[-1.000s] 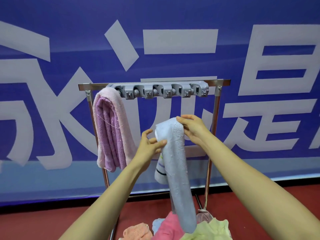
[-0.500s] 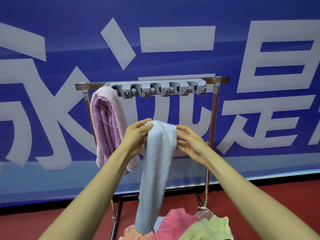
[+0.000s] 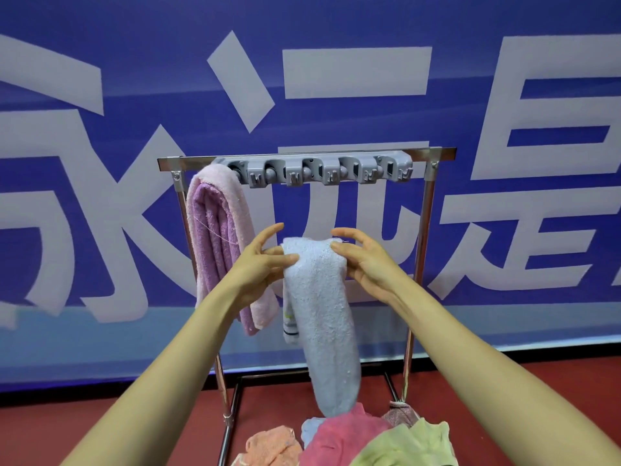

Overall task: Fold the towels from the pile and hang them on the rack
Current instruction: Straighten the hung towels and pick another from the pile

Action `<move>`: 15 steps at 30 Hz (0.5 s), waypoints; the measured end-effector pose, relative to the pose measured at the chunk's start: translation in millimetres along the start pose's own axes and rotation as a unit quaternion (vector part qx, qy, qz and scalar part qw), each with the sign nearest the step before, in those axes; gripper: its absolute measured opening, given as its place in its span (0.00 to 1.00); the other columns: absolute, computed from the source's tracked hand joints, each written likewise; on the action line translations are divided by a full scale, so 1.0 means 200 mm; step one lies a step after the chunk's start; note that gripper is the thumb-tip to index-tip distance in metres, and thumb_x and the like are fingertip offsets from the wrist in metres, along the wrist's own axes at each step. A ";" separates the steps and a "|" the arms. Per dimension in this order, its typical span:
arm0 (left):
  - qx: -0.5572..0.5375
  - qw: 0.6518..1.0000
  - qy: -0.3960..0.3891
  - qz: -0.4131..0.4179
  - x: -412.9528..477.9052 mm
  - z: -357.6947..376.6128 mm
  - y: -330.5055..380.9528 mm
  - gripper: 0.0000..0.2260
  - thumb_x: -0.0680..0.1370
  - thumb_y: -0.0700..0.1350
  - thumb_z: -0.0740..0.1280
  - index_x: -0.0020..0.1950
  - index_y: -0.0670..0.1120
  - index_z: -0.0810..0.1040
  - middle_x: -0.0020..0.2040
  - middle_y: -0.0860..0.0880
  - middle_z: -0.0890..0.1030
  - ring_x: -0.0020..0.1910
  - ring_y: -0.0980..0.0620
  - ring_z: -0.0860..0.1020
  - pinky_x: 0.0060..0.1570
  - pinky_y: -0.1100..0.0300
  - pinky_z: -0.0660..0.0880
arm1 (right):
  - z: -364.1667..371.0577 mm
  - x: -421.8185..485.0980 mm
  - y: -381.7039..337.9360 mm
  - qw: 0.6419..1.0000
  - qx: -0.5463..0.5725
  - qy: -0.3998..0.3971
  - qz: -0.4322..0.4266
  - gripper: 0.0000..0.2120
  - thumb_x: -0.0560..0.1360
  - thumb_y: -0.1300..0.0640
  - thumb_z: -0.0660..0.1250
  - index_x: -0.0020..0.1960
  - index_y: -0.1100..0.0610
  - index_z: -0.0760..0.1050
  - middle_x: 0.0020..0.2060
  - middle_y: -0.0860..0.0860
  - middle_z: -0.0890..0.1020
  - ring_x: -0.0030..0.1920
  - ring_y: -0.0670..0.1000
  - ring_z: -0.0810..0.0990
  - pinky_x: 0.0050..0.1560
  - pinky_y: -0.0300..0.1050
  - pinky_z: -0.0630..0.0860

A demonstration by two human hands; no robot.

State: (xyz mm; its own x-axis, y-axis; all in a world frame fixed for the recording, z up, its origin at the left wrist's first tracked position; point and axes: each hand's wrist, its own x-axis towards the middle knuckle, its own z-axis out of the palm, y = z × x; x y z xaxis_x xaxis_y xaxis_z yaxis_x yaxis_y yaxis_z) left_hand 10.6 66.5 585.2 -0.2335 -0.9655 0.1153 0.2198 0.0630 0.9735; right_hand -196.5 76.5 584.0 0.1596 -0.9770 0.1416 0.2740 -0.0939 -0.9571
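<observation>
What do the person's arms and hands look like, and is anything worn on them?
The left arm and right arm are uncovered to the picture's edge: no sleeves. The left hand and right hand wear no gloves, rings, watch or bracelet.

Hung towel [image 3: 218,237] on the rack [image 3: 426,213], left end; held towel [image 3: 319,314] before it, above the pile [image 3: 353,438].
</observation>
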 end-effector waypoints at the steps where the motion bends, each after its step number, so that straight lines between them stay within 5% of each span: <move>1: -0.023 1.000 0.012 -0.009 0.00 0.00 -0.01 0.28 0.74 0.29 0.68 0.69 0.51 0.70 0.50 0.43 0.84 0.44 0.49 0.83 0.42 0.60 0.80 | 0.00 0.01 0.00 1.000 0.006 0.004 0.004 0.10 0.77 0.64 0.66 0.58 0.56 0.76 0.43 0.53 0.83 0.39 0.48 0.81 0.43 0.43 0.80; 8: -0.048 0.998 -0.010 -0.026 0.00 0.00 -0.04 0.20 0.75 0.30 0.66 0.66 0.42 0.75 0.51 0.45 0.84 0.47 0.51 0.83 0.51 0.61 0.80 | -0.04 0.03 -0.02 0.999 -0.038 0.014 0.033 0.11 0.77 0.63 0.66 0.59 0.60 0.76 0.50 0.54 0.82 0.49 0.50 0.80 0.55 0.47 0.78; 15: 0.067 0.997 -0.026 -0.014 0.00 0.02 -0.05 0.20 0.76 0.29 0.65 0.64 0.45 0.77 0.50 0.49 0.82 0.46 0.54 0.82 0.42 0.62 0.79 | -0.09 0.01 -0.02 0.968 -0.249 0.007 0.017 0.16 0.73 0.63 0.71 0.60 0.59 0.77 0.55 0.59 0.80 0.55 0.51 0.81 0.48 0.37 0.79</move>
State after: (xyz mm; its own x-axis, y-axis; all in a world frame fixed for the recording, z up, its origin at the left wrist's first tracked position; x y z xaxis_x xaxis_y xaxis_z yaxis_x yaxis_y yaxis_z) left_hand 4.6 66.4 577.0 -0.2881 -0.9529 0.0947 0.0850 0.0731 0.9937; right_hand -214.8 71.8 582.9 0.1461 -0.9834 0.1077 -0.2228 -0.1388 -0.9649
